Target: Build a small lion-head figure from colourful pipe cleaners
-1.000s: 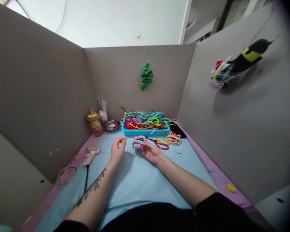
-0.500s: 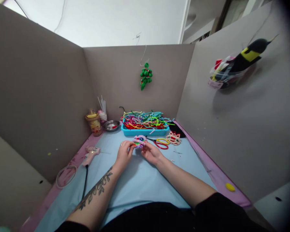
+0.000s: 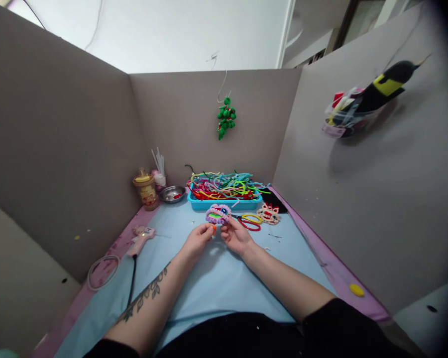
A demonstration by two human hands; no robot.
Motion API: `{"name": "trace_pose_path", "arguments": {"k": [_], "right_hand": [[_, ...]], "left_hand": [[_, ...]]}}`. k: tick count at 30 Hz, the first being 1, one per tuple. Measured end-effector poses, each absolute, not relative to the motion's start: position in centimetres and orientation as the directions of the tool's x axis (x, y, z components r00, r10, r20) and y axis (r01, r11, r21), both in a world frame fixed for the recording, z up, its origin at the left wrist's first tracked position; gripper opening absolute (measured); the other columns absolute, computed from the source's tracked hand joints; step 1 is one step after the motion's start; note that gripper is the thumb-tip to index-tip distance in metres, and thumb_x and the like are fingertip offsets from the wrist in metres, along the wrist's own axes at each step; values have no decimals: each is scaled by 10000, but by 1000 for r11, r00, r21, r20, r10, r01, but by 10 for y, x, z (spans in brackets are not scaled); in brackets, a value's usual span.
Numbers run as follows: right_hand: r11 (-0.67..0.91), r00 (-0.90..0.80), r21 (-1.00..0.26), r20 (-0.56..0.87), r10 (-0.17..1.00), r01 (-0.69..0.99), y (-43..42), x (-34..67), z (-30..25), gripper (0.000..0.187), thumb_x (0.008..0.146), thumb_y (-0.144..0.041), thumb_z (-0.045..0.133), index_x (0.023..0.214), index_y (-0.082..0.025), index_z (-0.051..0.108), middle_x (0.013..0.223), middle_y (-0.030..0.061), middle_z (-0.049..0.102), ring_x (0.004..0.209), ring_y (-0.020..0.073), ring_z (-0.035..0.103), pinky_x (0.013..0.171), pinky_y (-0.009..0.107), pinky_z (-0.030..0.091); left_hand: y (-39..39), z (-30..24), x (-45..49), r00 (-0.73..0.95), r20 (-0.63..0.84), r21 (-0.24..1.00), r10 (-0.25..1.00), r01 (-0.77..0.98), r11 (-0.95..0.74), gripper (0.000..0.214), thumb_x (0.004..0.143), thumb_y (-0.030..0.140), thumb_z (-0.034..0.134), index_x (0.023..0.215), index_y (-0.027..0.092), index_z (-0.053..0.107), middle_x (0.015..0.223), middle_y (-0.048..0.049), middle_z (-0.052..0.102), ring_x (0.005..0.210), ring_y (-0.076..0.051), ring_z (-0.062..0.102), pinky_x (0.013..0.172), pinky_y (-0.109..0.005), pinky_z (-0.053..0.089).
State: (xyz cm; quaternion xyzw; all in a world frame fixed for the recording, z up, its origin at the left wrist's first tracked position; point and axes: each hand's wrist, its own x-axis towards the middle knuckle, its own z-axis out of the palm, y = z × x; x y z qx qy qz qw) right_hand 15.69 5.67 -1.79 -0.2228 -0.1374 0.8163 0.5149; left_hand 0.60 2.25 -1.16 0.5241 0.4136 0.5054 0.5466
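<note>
Both hands meet over the light blue mat (image 3: 209,283). My right hand (image 3: 236,236) pinches the lower edge of a small purple pipe-cleaner craft (image 3: 218,214) with green, pink and blue inside. My left hand (image 3: 198,237) is closed in a pinch on a tiny orange piece (image 3: 213,228), held right under the craft. Both forearms rest on the mat; the left one bears a tattoo.
A blue tray (image 3: 224,203) heaped with coloured pipe cleaners stands behind the hands. Red-and-yellow scissors (image 3: 249,221) and a red-white craft (image 3: 269,214) lie to the right. A pink glue gun (image 3: 141,236), a metal bowl (image 3: 172,193) and a jar (image 3: 146,190) sit left. Grey partitions enclose the desk.
My left hand has moved right from open space to the craft, bringing the orange piece up under it. The right hand has lifted and tilted the craft slightly.
</note>
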Motion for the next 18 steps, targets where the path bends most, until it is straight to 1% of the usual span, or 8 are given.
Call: {"name": "trace_pose_path", "arguments": {"k": [2, 5, 7, 9, 11, 13, 15, 18], "right_hand": [[-418, -366, -479, -204, 908, -772, 56, 156, -18, 148, 738, -219, 702, 805, -196, 572, 609, -36, 595, 479, 72, 509, 373, 159, 320], [-368, -329, -523, -171, 929, -769, 56, 158, -17, 172, 724, -242, 709, 817, -208, 568, 621, -37, 591, 481, 79, 495, 381, 173, 313], [-331, -290, -543, -163, 943, -772, 57, 160, -15, 191, 707, -251, 719, 810, -215, 562, 613, -41, 587, 478, 80, 488, 385, 175, 302], [-314, -265, -564, -169, 949, -763, 56, 161, -13, 221, 680, -251, 738, 805, -219, 558, 604, -46, 587, 478, 79, 487, 391, 171, 295], [-313, -258, -596, -179, 949, -739, 54, 160, -12, 253, 655, -247, 755, 816, -222, 561, 598, -50, 587, 481, 78, 492, 398, 167, 293], [-316, -262, -631, -181, 948, -708, 51, 158, -12, 274, 642, -250, 763, 832, -222, 568, 605, -50, 593, 487, 77, 495, 403, 164, 290], [-315, -268, -663, -176, 947, -679, 49, 155, -13, 282, 641, -259, 766, 842, -218, 572, 605, -46, 594, 488, 76, 493, 403, 163, 282], [-313, -277, -691, -167, 946, -651, 46, 152, -15, 280, 643, -265, 766, 847, -211, 581, 599, -41, 590, 488, 76, 490, 406, 161, 285]], "left_hand": [[23, -12, 7, 132, 85, 993, 988, -97, -73, 377, 690, 510, 658, 754, 142, 605, 688, -8, 584, 613, -111, 493, 607, -235, 376], [22, -9, 3, 165, 128, 992, 978, -6, -129, 348, 720, 484, 637, 770, 140, 612, 699, -19, 601, 629, -123, 509, 613, -242, 386], [21, -6, -1, 168, 189, 978, 967, 54, -201, 314, 758, 453, 606, 812, 144, 615, 722, -24, 615, 642, -130, 523, 620, -246, 399], [20, -3, -5, 116, 282, 943, 952, 148, -297, 259, 801, 402, 565, 848, 152, 614, 740, -26, 621, 666, -141, 539, 638, -256, 414], [19, -1, -7, 70, 414, 864, 908, 285, -416, 194, 827, 336, 542, 863, 162, 621, 794, -38, 629, 746, -160, 559, 704, -279, 430], [19, -1, -8, 84, 529, 754, 844, 411, -513, 152, 841, 288, 531, 868, 177, 631, 841, -45, 633, 813, -173, 561, 766, -300, 430], [20, -3, -8, 123, 588, 662, 799, 494, -564, 132, 848, 266, 529, 868, 188, 633, 845, -45, 637, 820, -176, 558, 779, -310, 429], [21, -4, -8, 154, 612, 588, 776, 567, -577, 104, 848, 242, 536, 865, 190, 625, 837, -46, 647, 805, -178, 555, 766, -313, 431]]}}
